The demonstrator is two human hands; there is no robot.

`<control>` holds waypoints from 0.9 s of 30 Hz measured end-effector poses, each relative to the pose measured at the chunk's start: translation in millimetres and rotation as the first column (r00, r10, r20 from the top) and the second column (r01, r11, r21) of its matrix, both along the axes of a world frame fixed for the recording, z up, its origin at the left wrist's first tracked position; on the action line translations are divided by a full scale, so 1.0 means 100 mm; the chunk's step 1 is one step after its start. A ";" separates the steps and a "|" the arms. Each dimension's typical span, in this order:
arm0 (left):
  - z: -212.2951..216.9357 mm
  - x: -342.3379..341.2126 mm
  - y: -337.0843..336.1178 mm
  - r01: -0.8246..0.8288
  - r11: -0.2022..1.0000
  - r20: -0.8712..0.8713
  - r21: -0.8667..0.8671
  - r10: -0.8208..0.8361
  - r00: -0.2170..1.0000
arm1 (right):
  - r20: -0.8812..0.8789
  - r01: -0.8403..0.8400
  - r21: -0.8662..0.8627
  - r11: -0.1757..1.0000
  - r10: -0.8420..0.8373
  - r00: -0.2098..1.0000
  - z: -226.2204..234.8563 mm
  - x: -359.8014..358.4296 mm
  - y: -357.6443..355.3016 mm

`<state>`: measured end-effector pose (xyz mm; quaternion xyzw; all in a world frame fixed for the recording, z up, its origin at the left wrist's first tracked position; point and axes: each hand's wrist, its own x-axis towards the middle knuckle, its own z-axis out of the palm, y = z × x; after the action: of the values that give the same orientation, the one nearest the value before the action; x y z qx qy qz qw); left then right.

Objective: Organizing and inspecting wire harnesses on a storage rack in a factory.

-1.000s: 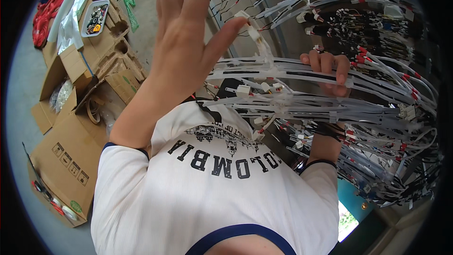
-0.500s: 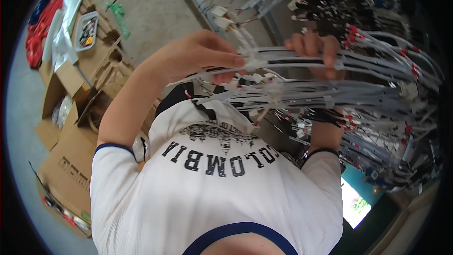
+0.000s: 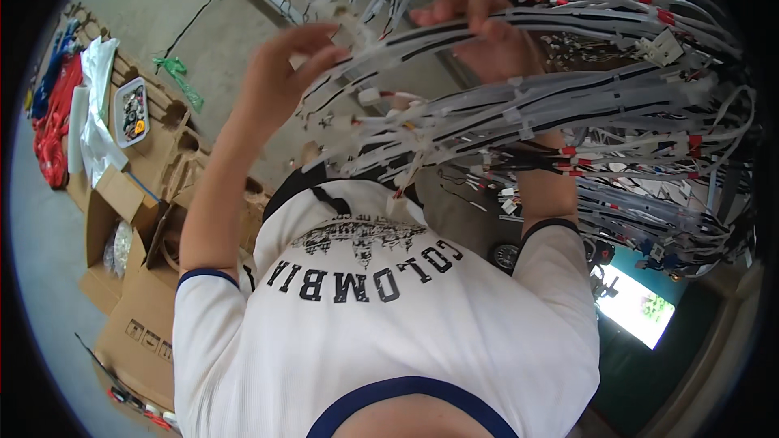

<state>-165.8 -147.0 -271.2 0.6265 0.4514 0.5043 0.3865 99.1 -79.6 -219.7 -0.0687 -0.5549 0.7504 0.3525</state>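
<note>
Wires: right hand (image 3: 487, 32) grips the grey harness bundle (image 3: 568, 97); left hand (image 3: 284, 65) pinches one white connector (image 3: 345, 32) — best tease it out slowly, no yanking.

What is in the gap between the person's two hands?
In the head view, a bundle of white and grey cables with small white connectors spans from the left hand to the right hand; both grip it.

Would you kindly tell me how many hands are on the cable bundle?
2: the left hand pinches a white connector at the bundle's end; the right hand grips the cable bundle farther along.
</note>
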 end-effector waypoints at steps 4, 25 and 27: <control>0.15 0.07 -0.48 -0.193 0.974 -0.205 0.120 0.215 0.955 | 0.043 -0.022 0.037 0.999 0.021 0.999 0.00 0.09 0.10; -0.15 -0.36 -0.84 0.537 0.679 0.609 -0.501 -0.164 0.776 | -0.056 0.009 0.034 0.999 -0.007 0.998 -0.10 0.08 0.11; -0.08 -0.43 -0.74 0.542 0.662 0.603 -0.517 -0.168 0.780 | -0.099 -0.070 0.062 0.996 0.076 0.992 -0.18 0.07 0.11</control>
<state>-208.8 -221.1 -279.3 0.3687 0.3455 0.3646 0.7821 105.9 -69.0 -237.6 0.0000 -0.5603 0.7486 0.3545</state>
